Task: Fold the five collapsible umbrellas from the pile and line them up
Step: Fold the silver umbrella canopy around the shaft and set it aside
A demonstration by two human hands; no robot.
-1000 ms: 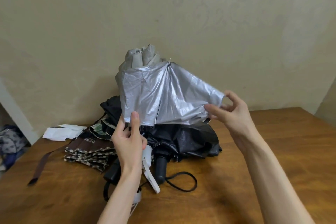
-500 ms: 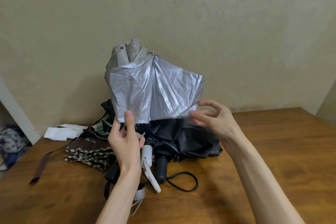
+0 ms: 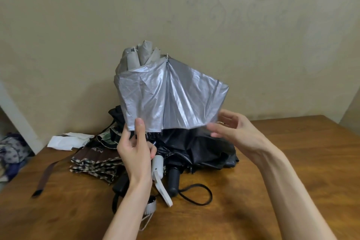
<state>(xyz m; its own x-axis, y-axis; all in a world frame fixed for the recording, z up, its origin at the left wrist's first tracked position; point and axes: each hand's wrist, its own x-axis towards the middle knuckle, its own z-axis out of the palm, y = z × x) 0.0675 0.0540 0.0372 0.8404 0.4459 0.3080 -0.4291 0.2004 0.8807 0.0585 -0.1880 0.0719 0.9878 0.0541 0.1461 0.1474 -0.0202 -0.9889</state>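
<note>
The left hand (image 3: pixel 136 150) grips the one silver umbrella (image 3: pixel 171 99) below its canopy, thumb pinning the hem, and holds it upright over the pile. The right hand (image 3: pixel 233 130) is spread loosely, blurred, at the opposite hem. The canopy is creased and half-collapsed; behind it on the wooden table (image 3: pixel 292 161) lie one black umbrella (image 3: pixel 194 148) and one brown checked umbrella (image 3: pixel 93 160).
</note>
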